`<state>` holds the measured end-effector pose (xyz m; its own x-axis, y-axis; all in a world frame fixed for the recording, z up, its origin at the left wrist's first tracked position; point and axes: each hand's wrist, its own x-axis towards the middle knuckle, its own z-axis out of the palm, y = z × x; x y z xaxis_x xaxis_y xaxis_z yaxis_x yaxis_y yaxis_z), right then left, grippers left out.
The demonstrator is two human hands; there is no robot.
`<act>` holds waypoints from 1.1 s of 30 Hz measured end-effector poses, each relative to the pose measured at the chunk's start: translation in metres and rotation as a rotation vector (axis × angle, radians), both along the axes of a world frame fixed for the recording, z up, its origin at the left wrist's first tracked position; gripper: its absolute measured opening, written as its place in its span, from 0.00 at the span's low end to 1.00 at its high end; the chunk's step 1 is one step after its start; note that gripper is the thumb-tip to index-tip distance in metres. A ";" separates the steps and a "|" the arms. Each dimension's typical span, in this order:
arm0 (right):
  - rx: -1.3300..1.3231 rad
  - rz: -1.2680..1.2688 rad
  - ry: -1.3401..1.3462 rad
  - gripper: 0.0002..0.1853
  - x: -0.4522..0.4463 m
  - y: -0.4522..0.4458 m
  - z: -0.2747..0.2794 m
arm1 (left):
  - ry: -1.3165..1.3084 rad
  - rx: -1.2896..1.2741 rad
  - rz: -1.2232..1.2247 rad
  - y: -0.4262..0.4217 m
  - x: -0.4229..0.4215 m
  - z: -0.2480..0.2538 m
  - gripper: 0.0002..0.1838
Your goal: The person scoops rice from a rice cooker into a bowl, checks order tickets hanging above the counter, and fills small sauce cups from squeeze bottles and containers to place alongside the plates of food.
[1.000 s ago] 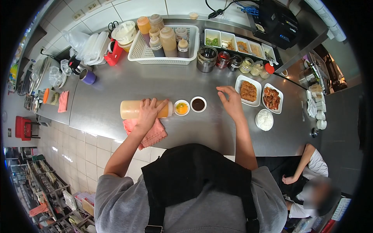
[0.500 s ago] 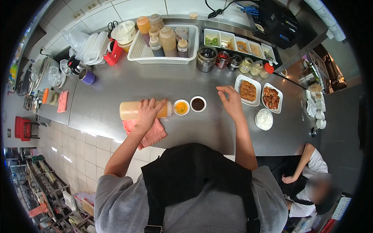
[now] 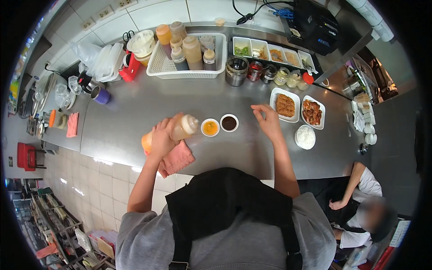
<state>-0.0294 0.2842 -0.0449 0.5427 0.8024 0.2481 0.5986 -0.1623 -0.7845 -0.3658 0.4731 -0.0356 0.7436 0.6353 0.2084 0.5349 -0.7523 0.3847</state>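
Observation:
My left hand (image 3: pixel 163 137) is wrapped round a squeeze bottle (image 3: pixel 182 128) of pale orange sauce, its nozzle tilted up to the right. Below it lies a folded pink cloth (image 3: pixel 178 158). Just right of the nozzle sits a small white cup of orange sauce (image 3: pixel 210 128), beside a second cup of dark sauce (image 3: pixel 229 122). My right hand (image 3: pixel 268 121) is open and holds nothing, its fingers partly bent. Near it are a white dish of sliced breaded cutlet (image 3: pixel 285 105), a dish of glazed meat pieces (image 3: pixel 312 112) and a bowl of rice (image 3: pixel 305 137).
A white basket (image 3: pixel 155 69) of sauce bottles stands at the back. Several jars (image 3: pixel 237 71) line up below the topping trays (image 3: pixel 259 48). A purple cup (image 3: pixel 100 95) is at left. A co-worker (image 3: pixel 355 189) is at lower right.
My left hand has tipped the bottle's nozzle up and away from the orange sauce cup, where it lay almost level before. My right hand has barely moved.

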 end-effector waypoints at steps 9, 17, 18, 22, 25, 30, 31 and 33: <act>-0.243 0.180 0.025 0.26 -0.030 -0.001 -0.010 | -0.763 -0.187 0.307 0.091 0.011 0.060 0.55; -0.435 0.195 -0.115 0.53 -0.058 0.016 -0.052 | -1.077 0.180 0.312 0.209 0.099 0.100 0.57; -0.421 0.165 -0.115 0.53 -0.061 0.019 -0.052 | -1.125 0.149 0.311 0.221 0.110 0.098 0.57; -0.393 0.144 -0.151 0.51 -0.063 0.028 -0.063 | -0.995 0.215 0.378 0.266 0.137 0.068 0.59; -0.396 0.126 -0.158 0.46 -0.064 0.032 -0.067 | -0.868 0.245 0.458 0.288 0.144 0.024 0.59; -0.272 0.094 -0.070 0.40 -0.060 0.023 -0.064 | -0.768 0.239 0.527 0.300 0.150 -0.031 0.63; -0.256 0.084 -0.059 0.39 -0.058 0.018 -0.057 | -0.729 0.200 0.510 0.312 0.150 -0.045 0.64; -0.259 0.085 -0.028 0.41 -0.048 0.006 -0.038 | -0.710 0.154 0.413 0.332 0.146 -0.063 0.65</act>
